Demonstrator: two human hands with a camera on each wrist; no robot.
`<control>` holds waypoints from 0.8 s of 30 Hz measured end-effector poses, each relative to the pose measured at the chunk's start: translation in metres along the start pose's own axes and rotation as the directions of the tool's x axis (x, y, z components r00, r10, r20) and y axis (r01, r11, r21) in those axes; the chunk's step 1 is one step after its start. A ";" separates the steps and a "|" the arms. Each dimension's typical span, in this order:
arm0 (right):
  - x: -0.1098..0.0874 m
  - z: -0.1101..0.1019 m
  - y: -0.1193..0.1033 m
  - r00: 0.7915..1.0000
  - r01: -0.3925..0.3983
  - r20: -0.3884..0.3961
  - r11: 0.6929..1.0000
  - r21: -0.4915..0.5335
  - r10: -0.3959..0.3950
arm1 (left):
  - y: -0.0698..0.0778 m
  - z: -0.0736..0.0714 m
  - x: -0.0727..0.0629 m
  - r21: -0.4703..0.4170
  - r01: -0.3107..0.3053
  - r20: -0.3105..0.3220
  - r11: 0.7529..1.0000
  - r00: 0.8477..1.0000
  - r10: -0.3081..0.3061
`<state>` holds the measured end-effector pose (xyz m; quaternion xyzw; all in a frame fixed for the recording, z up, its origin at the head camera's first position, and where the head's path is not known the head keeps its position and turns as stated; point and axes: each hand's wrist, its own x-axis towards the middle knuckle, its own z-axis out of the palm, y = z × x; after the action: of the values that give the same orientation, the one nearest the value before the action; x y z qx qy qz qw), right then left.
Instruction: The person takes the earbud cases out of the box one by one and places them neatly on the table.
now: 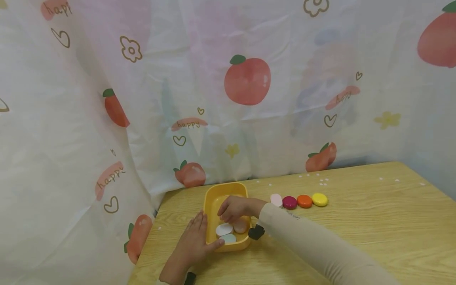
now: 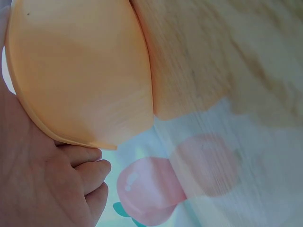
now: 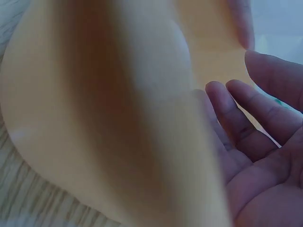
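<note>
A yellow rectangular tray (image 1: 225,187) with rounded corners lies on the table. My left hand (image 1: 192,241) rests along its left wall, fingers fairly straight on the outside, thumb across the near-left rim. In the left wrist view its fingertips lie at the edge of the tray (image 2: 85,71). My right hand (image 1: 236,208) reaches inside the tray from the right. Its loosely bent fingers (image 3: 246,127) stand apart from the thumb, with nothing seen between them. Just below that hand lie a white oval pebble-shaped piece (image 1: 224,229), a pale bluish one (image 1: 228,238) and a pinkish-tan one (image 1: 240,226).
Right of the tray, smooth pieces stand in a row: pale pink (image 1: 276,200), magenta (image 1: 289,203), orange (image 1: 304,201) and yellow (image 1: 320,200). My right sleeve (image 1: 306,241) passes in front. A fruit-printed curtain (image 1: 213,87) hangs behind the wooden table (image 1: 374,209).
</note>
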<state>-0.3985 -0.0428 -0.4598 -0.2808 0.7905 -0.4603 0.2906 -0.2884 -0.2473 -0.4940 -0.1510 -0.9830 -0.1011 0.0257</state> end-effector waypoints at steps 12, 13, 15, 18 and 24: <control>-0.002 0.008 -0.005 1.000 -0.003 0.011 0.988 -0.155 0.004 | 0.000 0.000 0.000 0.012 -0.002 -0.004 1.000 1.000 0.002; -0.003 0.009 -0.005 1.000 -0.003 0.012 0.982 -0.187 0.005 | 0.000 0.000 0.000 0.014 0.000 -0.002 1.000 1.000 0.000; -0.003 0.009 -0.006 1.000 -0.009 0.014 0.971 -0.240 0.013 | 0.001 -0.001 0.000 0.013 0.006 0.005 1.000 1.000 -0.006; -0.003 0.010 -0.007 0.999 -0.026 0.018 0.954 -0.298 0.033 | 0.001 -0.002 -0.001 0.009 0.010 0.010 1.000 1.000 -0.011; -0.006 0.012 -0.008 0.997 -0.023 0.059 0.931 -0.364 0.048 | 0.002 -0.002 -0.001 -0.001 0.010 0.008 1.000 1.000 -0.010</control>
<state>-0.3844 -0.0488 -0.4570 -0.3305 0.8566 -0.2915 0.2683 -0.2871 -0.2461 -0.4920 -0.1464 -0.9838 -0.1010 0.0213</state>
